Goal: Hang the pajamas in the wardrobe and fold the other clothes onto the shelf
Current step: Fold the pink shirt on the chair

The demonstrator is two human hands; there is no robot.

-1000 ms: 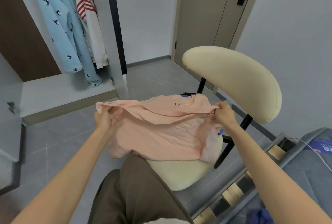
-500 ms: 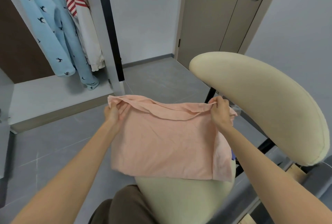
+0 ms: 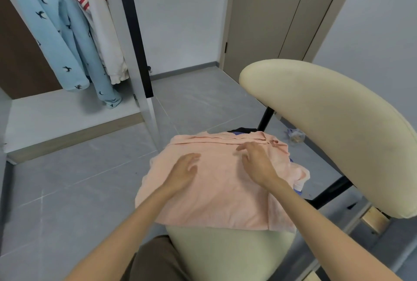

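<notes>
Our left hand (image 3: 185,172) and right hand (image 3: 255,163) lie flat on the pink shirt (image 3: 216,204), fingers relaxed, gripping nothing, its long axis running left-right under both.

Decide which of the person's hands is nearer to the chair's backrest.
Right. The right hand lies open on the pink shirt, on the side toward the backrest. The left hand rests further left on the shirt, away from the backrest.

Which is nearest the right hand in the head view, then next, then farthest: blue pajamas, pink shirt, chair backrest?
1. pink shirt, directly under the right hand.
2. chair backrest, just to its right.
3. blue pajamas, hanging in the wardrobe, far left.
</notes>
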